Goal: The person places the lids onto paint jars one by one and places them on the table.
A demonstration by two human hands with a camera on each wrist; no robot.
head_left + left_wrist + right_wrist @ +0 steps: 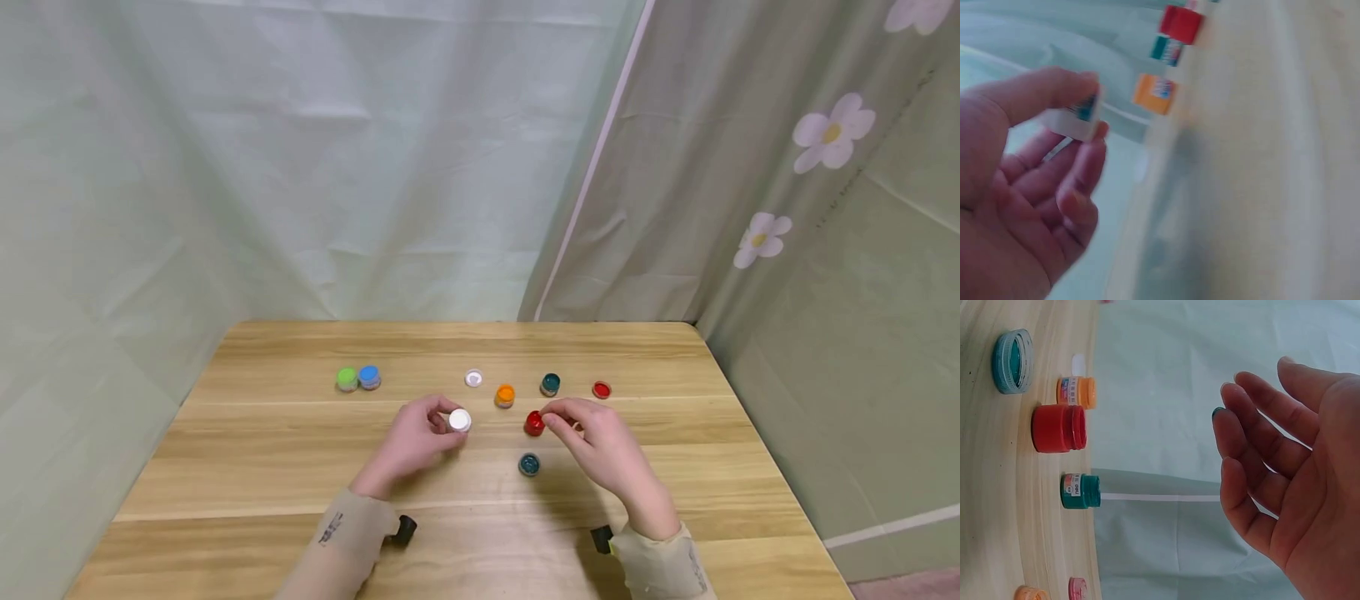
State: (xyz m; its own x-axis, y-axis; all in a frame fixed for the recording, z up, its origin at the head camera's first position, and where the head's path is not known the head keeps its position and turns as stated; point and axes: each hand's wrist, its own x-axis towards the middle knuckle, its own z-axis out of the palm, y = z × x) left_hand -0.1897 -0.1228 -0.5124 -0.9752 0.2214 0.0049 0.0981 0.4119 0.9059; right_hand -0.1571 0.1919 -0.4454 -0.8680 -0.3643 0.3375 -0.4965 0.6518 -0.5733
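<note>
My left hand pinches a small white paint jar between thumb and fingers, raised off the table in the left wrist view. My right hand holds nothing; its fingers are loosely bent. In the head view it hovers beside an open red paint jar, and the right wrist view shows a gap between them. Around these stand an orange jar and an open teal jar. A teal lid lies inner side up in front of the red jar. One fingertip of the right hand has a teal smear.
A white lid lies farther back, and a red lid to the right. An orange lid shows in the right wrist view. Green and blue jars stand together at left. A curtain hangs behind the wooden table.
</note>
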